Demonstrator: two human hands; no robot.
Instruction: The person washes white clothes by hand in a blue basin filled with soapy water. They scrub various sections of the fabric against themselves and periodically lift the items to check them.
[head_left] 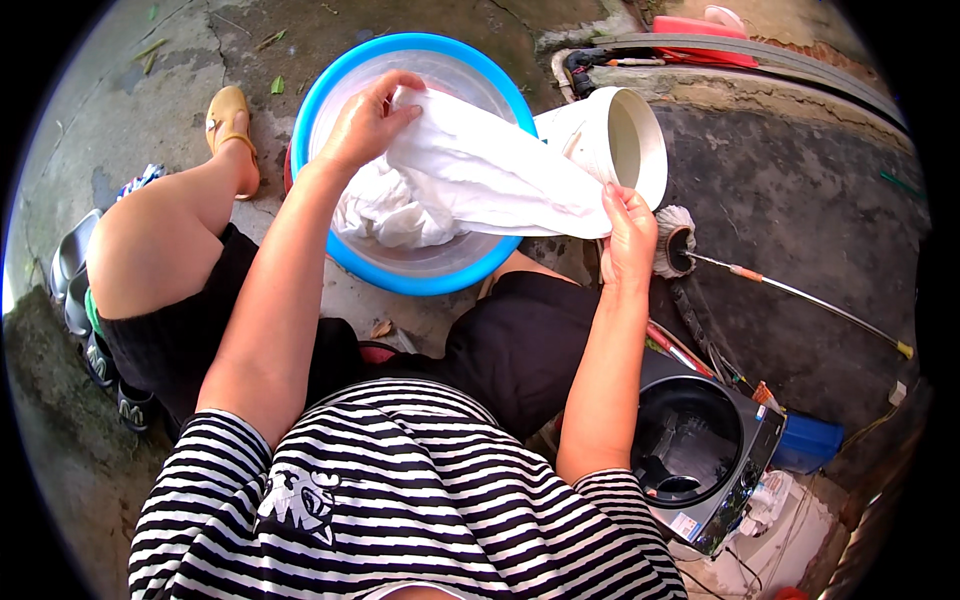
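Observation:
A white cloth garment (490, 160) is stretched between my two hands above a basin (345, 68) with a blue rim. My left hand (372, 118) pinches its upper left end over the basin. At the other end, my right hand (628, 232) grips a corner beyond the basin's right edge. The garment's remaining part lies bunched in the lower left of the basin. Its exact kind cannot be made out.
A white bucket (655, 150) lies tipped beside the basin. Right of it are a mop (676, 240) with a long handle, a washing machine (690, 440) and a blue container (806, 442). Several shoes (75, 255) sit at the left. Pipes and hoses (760, 50) run along the back right.

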